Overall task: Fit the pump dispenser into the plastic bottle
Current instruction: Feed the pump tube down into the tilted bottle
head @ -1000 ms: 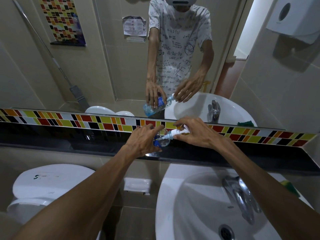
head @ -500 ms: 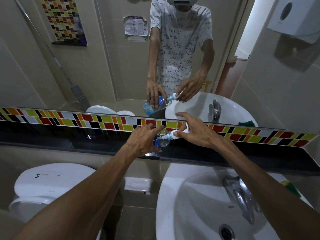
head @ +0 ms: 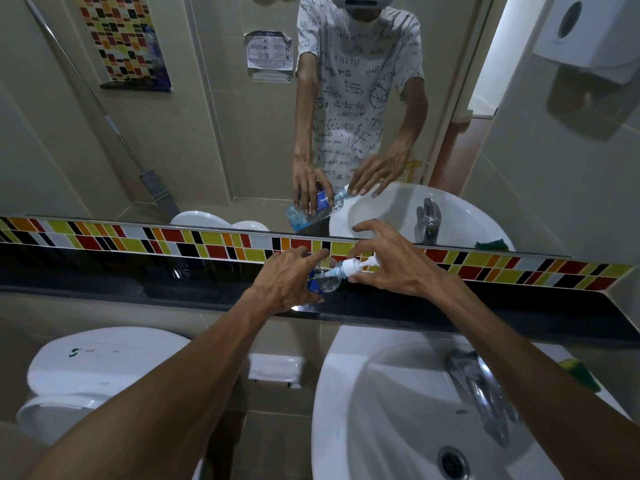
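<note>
Since half a second ago, fingers of the right hand (head: 388, 263) have been spread wider; bottle and left hand are unchanged in place. Pump dispenser (head: 356, 265), white, is seated at the neck of the plastic bottle (head: 323, 280), its collar against the bottle mouth; whether it is fully screwed down cannot be told. Bottle is clear with a blue label, tilted on its side, neck pointing to 3 o'clock, held above the dark worktop (head: 138, 289), near frame centre. Bottle body is gripped by the left hand (head: 289, 277), fingers curled closed around it, at 9 o'clock of the pump. Pump is pinched by thumb and lower fingers of the right hand, upper fingers splayed open, at 3 o'clock of the bottle. Coloured tile strip (head: 173, 239) is seen just behind the hands, mirror (head: 207, 133) above it with the same grip reflected. White sink (head: 381, 410) with a chrome tap (head: 478, 386) lies at 5 o'clock, toilet lid (head: 100, 362) at 8 o'clock.
</note>
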